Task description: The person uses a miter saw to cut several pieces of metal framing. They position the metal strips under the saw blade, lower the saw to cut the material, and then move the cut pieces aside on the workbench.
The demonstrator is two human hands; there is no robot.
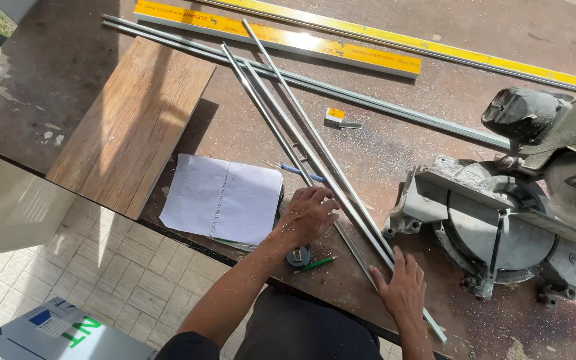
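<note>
Brown dust-speckled counter (395, 143) carries a grey metal mitre saw (501, 220) at right. 3 long thin silver metal rails (301, 143) run diagonally from the top down to the saw base. Step looks like lining the rails up at the saw; next move likely calls for steady pressure. Left hand (309, 215) lies flat, fingers loosely spread, on the rails beside an open lined notebook (225, 198). Right hand (403, 288), fingers together, presses their lower end.

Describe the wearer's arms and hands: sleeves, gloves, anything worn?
Both hands are bare: the left hand and the right hand show no gloves, rings or watch. Both forearms are uncovered; a dark short sleeve shows at the left upper arm.
</note>
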